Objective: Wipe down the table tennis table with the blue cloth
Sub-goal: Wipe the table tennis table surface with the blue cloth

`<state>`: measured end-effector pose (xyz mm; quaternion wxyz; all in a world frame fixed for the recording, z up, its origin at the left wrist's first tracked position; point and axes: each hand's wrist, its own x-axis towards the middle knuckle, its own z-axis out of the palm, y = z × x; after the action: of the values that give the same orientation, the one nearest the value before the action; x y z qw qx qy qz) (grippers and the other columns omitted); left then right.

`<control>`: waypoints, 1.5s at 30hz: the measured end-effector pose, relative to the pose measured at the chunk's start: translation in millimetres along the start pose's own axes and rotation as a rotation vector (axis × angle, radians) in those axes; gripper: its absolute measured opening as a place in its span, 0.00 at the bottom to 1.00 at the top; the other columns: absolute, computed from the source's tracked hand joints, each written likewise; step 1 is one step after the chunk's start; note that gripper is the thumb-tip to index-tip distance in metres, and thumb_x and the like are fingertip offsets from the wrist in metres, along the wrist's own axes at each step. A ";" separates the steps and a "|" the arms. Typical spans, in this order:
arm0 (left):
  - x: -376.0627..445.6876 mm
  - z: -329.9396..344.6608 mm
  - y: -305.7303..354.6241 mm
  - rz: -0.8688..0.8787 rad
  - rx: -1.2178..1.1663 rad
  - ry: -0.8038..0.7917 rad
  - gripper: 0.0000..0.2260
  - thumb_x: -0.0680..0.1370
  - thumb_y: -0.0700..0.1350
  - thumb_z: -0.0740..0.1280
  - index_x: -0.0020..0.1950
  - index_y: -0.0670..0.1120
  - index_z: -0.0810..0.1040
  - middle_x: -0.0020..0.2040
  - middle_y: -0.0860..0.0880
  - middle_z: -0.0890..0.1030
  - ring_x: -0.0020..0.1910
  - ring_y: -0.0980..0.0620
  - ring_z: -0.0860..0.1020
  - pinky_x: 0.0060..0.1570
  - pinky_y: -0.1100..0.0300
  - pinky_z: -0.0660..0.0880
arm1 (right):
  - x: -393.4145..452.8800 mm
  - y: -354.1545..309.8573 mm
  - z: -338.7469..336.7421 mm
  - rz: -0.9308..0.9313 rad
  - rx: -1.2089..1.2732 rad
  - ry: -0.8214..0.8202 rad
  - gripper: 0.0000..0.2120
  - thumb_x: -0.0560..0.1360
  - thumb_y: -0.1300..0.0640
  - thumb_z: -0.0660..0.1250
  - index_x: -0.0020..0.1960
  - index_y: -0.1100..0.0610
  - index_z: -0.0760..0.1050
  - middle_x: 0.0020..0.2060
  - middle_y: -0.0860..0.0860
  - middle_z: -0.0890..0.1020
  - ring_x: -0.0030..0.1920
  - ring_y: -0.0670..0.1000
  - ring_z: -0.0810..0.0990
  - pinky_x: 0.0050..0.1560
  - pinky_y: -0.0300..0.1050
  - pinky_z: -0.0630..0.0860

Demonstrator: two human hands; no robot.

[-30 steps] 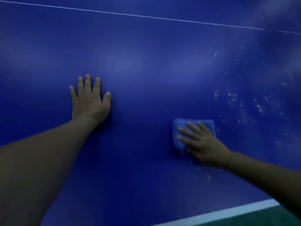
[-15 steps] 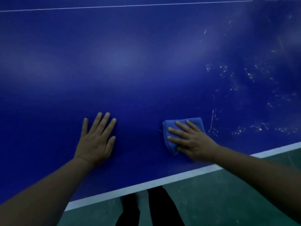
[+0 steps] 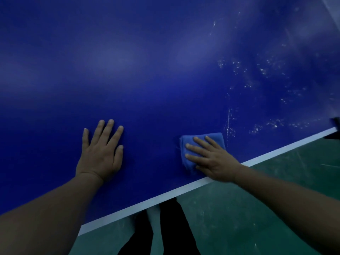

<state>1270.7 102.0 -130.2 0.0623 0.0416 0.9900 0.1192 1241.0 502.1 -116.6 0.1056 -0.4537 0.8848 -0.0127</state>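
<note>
Right hand (image 3: 213,161): lies palm down on the blue cloth (image 3: 200,144) with fingers straight and slightly spread, pressing the cloth flat to the surface. No finger is seen curling round the fabric; the thumb side is hidden, so whether the thumb catches the cloth's near edge cannot be told.

Blue cloth: a folded pad, lighter in shade than the surface under it. It rests on the table tennis table (image 3: 165,70), close to the white edge line (image 3: 165,196), with its far half uncovered beyond the fingertips. The heel of the right hand reaches the white edge line.

Left hand (image 3: 101,153): flat on the table tennis table, palm down, fingers extended and slightly fanned, holding nothing. It sits well to the left of the blue cloth and farther in from the white edge line. Its forearm crosses the white edge line at the lower left.

Surface condition: pale specks and smears (image 3: 265,126) lie just to the right of the blue cloth and continue up the right part of the table tennis table. A thin vertical pale streak (image 3: 228,118) stands just beyond the cloth's right corner. The area to the left of the blue cloth shows only soft reflected glare.

Beyond the white edge line: green floor (image 3: 248,218) with faint scuffs, and the person's dark trouser legs (image 3: 171,229) directly below the line's middle stretch. A dark object at the far right end of the line is too small to identify.
</note>
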 end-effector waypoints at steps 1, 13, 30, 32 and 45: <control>0.4 -0.6 0.2 -0.001 -0.003 -0.001 0.29 0.81 0.57 0.48 0.81 0.49 0.60 0.82 0.46 0.56 0.82 0.47 0.48 0.77 0.38 0.41 | 5.4 14.9 -0.9 0.086 -0.008 0.003 0.25 0.82 0.45 0.54 0.78 0.47 0.60 0.79 0.52 0.61 0.79 0.61 0.54 0.77 0.65 0.53; -2.3 0.1 0.1 -0.008 0.006 0.003 0.28 0.82 0.56 0.47 0.81 0.49 0.60 0.82 0.46 0.56 0.82 0.47 0.48 0.77 0.38 0.41 | 78.1 -112.0 6.0 0.655 0.186 0.182 0.23 0.83 0.48 0.53 0.77 0.49 0.65 0.79 0.50 0.63 0.80 0.58 0.54 0.78 0.62 0.48; -2.0 -0.3 -0.1 -0.015 0.011 -0.002 0.28 0.81 0.56 0.46 0.81 0.49 0.60 0.82 0.46 0.55 0.82 0.47 0.47 0.78 0.38 0.41 | 38.0 -124.3 13.2 0.620 0.133 0.142 0.24 0.82 0.49 0.54 0.77 0.49 0.64 0.79 0.50 0.62 0.80 0.59 0.54 0.78 0.62 0.48; -1.0 0.0 0.9 -0.010 0.008 0.000 0.28 0.82 0.56 0.46 0.81 0.49 0.60 0.82 0.46 0.55 0.82 0.46 0.48 0.77 0.38 0.41 | 17.9 -94.3 14.3 0.687 0.151 0.164 0.24 0.81 0.48 0.54 0.76 0.49 0.66 0.77 0.51 0.65 0.79 0.60 0.57 0.77 0.64 0.52; -0.7 -3.3 3.4 -0.019 0.007 -0.012 0.29 0.81 0.56 0.46 0.81 0.49 0.59 0.82 0.47 0.54 0.82 0.47 0.47 0.78 0.39 0.41 | 31.1 -72.0 9.1 0.022 0.010 0.055 0.24 0.83 0.47 0.55 0.78 0.47 0.61 0.79 0.51 0.61 0.80 0.60 0.54 0.78 0.62 0.49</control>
<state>1271.2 104.4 -126.1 0.0692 0.0333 0.9904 0.1149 1282.9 435.4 -122.4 0.0836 -0.4427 0.8923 -0.0285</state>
